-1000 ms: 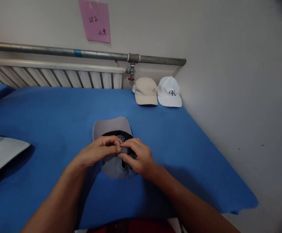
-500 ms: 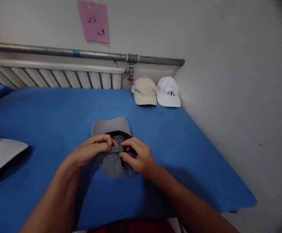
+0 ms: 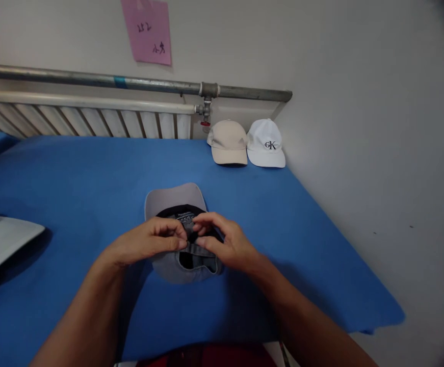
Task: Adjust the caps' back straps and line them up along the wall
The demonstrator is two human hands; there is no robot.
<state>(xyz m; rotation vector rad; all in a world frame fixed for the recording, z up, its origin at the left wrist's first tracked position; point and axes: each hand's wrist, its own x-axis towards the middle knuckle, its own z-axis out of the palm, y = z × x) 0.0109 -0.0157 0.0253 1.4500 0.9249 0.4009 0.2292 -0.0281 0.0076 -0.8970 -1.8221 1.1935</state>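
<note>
A grey baseball cap [image 3: 168, 267] lies upturned on the blue-covered table, its brim [image 3: 174, 198] pointing away from me and its dark lining showing. The back strap [image 3: 202, 251] crosses above the rear opening on my side. With thumb and fingertips, my left hand [image 3: 156, 238] pinches the strap near its middle. My right hand [image 3: 227, 242] is closed around the strap's right part, thumb along it and index finger raised a little; its exact grip is partly hidden.
A beige cap [image 3: 228, 141] and a white cap with black letters [image 3: 265, 142] stand side by side at the back right. Another pale cap [image 3: 7, 242] is cut off at the left. Behind the blue table [image 3: 92, 178] are a radiator [image 3: 84, 121] and a pipe [image 3: 153, 85]; a wall borders the right.
The strap has dropped lower over the rear opening, which now shows more. My left hand has shifted slightly right, and my right hand has moved a little to the right.
</note>
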